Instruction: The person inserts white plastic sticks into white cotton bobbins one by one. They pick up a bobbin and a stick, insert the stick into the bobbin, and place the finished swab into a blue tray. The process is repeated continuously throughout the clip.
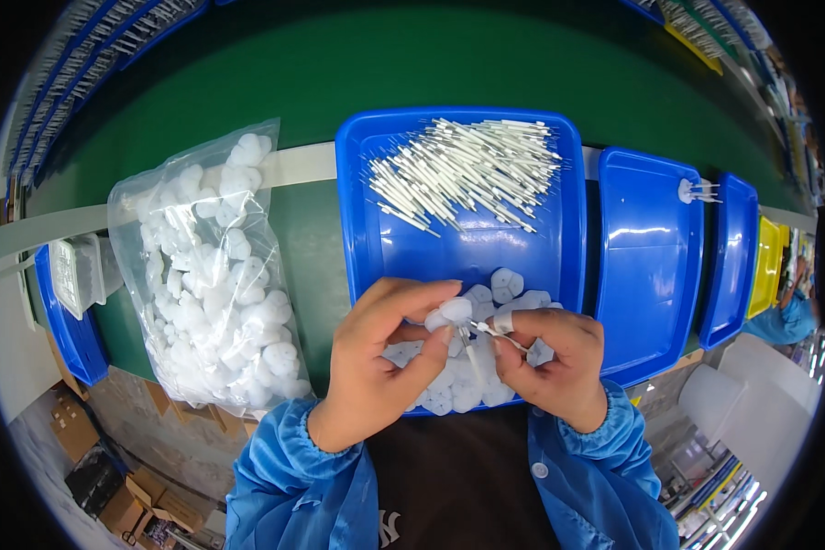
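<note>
My left hand (pixel 376 362) pinches a white, translucent petal-shaped plastic piece (pixel 454 312) between thumb and fingers. Close against it, my right hand (pixel 559 362) grips a thin white stick (pixel 482 327) with a fine wire end; white tape wraps one of its fingers. Whether stick and piece touch is hard to make out. Both hands are above the near end of a blue tray (pixel 463 115). Beneath them lies a heap of similar rounded pieces (pixel 440 396), partly hidden by the hands. Many slim white sticks (pixel 472 170) are piled at the tray's far end.
Left of the tray lies a clear plastic bag (pixel 213 302) full of white pieces. On the right, another blue tray (pixel 646 275) has a small white cluster with prongs (pixel 697 191) at its far corner. Beyond it are a narrower blue tray (pixel 731 257) and a yellow one (pixel 768 266).
</note>
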